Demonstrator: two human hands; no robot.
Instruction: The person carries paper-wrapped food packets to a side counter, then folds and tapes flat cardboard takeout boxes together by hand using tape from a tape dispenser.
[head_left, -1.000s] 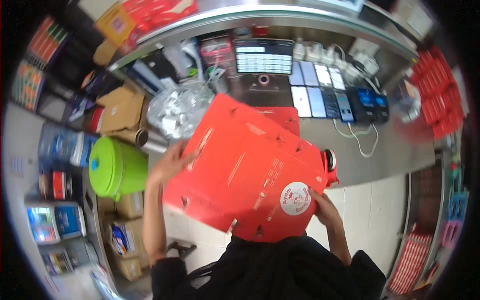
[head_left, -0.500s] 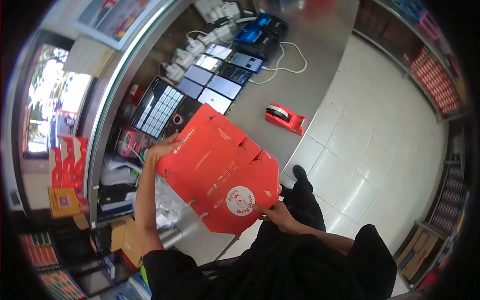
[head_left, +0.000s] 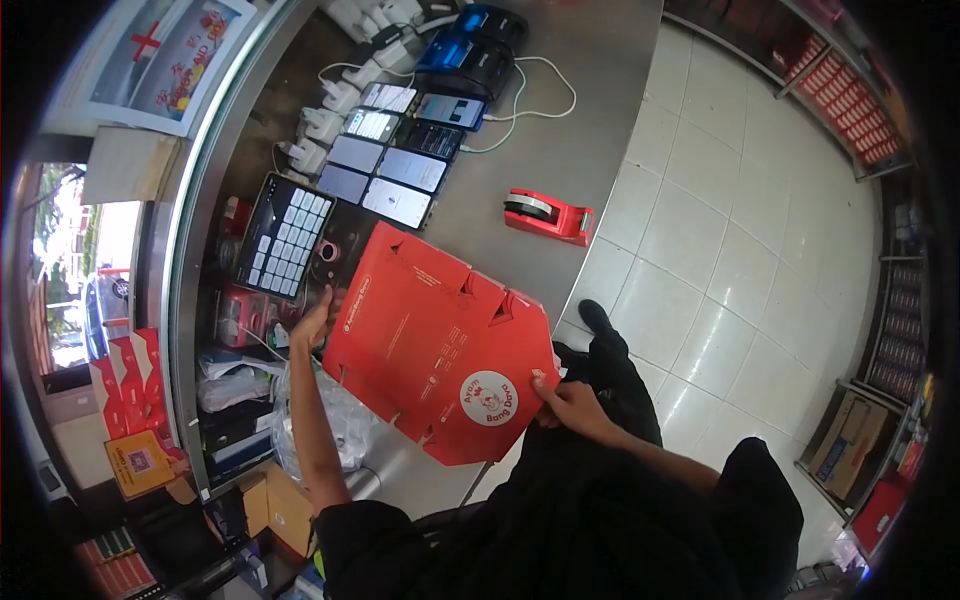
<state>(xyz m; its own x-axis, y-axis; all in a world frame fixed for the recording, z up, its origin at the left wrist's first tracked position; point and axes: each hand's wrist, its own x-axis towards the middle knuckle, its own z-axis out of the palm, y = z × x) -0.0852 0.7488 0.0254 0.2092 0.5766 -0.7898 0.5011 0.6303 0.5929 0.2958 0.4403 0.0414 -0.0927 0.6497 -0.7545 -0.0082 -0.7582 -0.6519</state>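
Observation:
Flat red cardboard (head_left: 430, 345) with a round white logo sticker (head_left: 488, 398) lies over the near part of the steel counter, in front of my body. My right hand (head_left: 575, 405) grips its lower right edge, thumb on top and the other fingers hidden beneath. At the cardboard's upper left edge is my left hand (head_left: 316, 318), its fingers apart and extended beside the edge. Beyond the cardboard, a red tape dispenser (head_left: 548, 217) rests near the counter's edge.
Several phones (head_left: 398, 200) lie in rows beside white chargers (head_left: 305, 155). A tablet (head_left: 286, 236) stands at the left, and black-and-blue devices (head_left: 470, 52) sit at the back. Below are a plastic bag (head_left: 350, 425) and an open carton (head_left: 278, 508). Shelves (head_left: 855, 110) line the right.
The view has swung right, bringing the tape dispenser and floor into sight. The cardboard has turned with my hands, and my left hand's fingers have come off its face to the edge.

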